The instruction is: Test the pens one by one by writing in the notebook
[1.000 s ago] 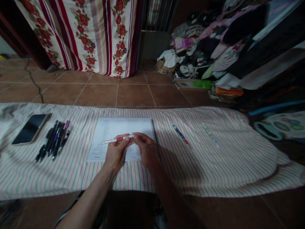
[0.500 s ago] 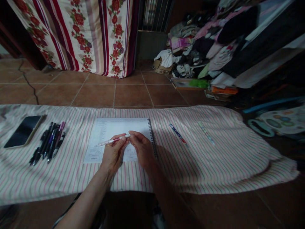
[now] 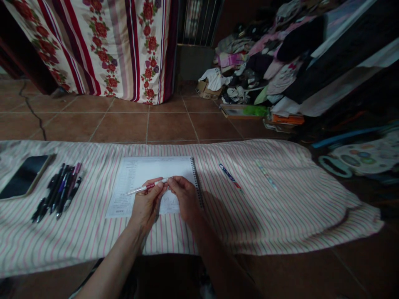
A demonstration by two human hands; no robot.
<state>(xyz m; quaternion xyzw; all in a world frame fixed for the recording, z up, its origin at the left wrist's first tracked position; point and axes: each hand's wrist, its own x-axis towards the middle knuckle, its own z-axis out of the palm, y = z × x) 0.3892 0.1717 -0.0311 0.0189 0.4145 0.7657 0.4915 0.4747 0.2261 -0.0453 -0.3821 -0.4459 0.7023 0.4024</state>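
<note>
A slim pen (image 3: 137, 190) with a clear barrel, a dark red grip and a white end is held level above a spiral notebook (image 3: 152, 166). My left hand (image 3: 147, 201) pinches it around the red and white part. At the white end, the fingertips of my right hand (image 3: 184, 197) are closed on the pen too; exactly what they grip at the tip is too small to make out. Printed and drawn marks show on the notebook's open page, whose wire binding runs along its right side.
On the striped cloth (image 3: 93, 236), several pens (image 3: 59, 191) lie bunched at left beside a phone (image 3: 23, 176). Right of the notebook lie a dark blue and red pen (image 3: 230, 176) and a pale patterned pen (image 3: 264, 172). Clothes (image 3: 255, 62) are heaped on the floor beyond.
The view has shifted slightly, so the table things sit a little further left and lower. Both hands still hold the pen above the notebook, almost in the same pose.
</note>
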